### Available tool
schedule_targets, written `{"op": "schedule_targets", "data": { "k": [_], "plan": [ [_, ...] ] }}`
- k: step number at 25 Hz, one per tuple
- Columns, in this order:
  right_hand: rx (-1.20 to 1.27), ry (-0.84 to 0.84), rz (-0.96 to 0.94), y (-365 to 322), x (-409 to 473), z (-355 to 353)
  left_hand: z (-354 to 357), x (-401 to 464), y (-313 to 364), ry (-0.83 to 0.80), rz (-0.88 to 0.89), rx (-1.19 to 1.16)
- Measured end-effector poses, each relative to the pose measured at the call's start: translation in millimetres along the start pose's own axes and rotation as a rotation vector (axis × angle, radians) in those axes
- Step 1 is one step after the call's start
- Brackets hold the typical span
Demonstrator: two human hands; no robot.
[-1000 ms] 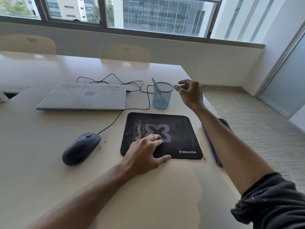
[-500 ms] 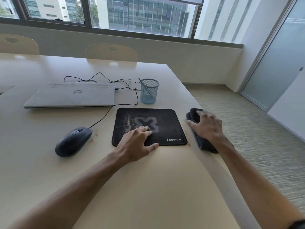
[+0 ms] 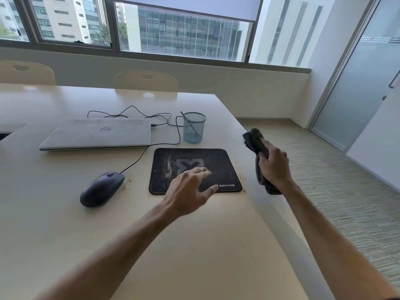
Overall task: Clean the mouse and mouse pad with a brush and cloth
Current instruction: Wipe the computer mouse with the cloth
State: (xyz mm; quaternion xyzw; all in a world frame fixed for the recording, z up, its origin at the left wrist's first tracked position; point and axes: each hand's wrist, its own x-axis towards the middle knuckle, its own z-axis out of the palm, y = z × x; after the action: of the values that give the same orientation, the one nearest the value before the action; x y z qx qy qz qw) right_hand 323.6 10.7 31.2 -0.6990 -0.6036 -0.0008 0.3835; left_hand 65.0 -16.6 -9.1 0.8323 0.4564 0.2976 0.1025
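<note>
My right hand (image 3: 273,167) grips the dark cloth (image 3: 256,140) at the right of the frame, off the table (image 3: 54,224) edge. My left hand (image 3: 188,191) is spread loose over the pad (image 3: 223,161) at centre. The mouse (image 3: 101,189) sits left of the pad; the brush (image 3: 189,123) stands in the mesh cup (image 3: 194,131) above it.

Mouse (image 3: 101,189) lies left of mouse pad (image 3: 190,156), laptop (image 3: 97,133) behind.

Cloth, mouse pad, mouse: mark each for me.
cloth (image 3: 253,138), head view, bunched top above the right hand
mouse pad (image 3: 216,158), head view, bare far right area
mouse (image 3: 98,190), head view, middle of body
</note>
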Motion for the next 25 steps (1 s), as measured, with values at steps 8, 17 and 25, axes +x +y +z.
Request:
{"op": "schedule_targets", "data": {
  "k": [8,17,25],
  "plan": [
    [1.576,-0.377,0.477,-73.8,-29.9,0.8,-16.3,29.8,32.7,0.248,0.163,-0.186],
    [1.786,-0.639,0.540,-120.3,-59.9,50.4,-42.2,4.1,-15.2,0.170,0.127,0.019],
    [1.042,-0.473,0.373,-175.5,-65.9,83.2,-104.9,-84.7,-118.4,0.341,-0.221,0.150]
  ]
}}
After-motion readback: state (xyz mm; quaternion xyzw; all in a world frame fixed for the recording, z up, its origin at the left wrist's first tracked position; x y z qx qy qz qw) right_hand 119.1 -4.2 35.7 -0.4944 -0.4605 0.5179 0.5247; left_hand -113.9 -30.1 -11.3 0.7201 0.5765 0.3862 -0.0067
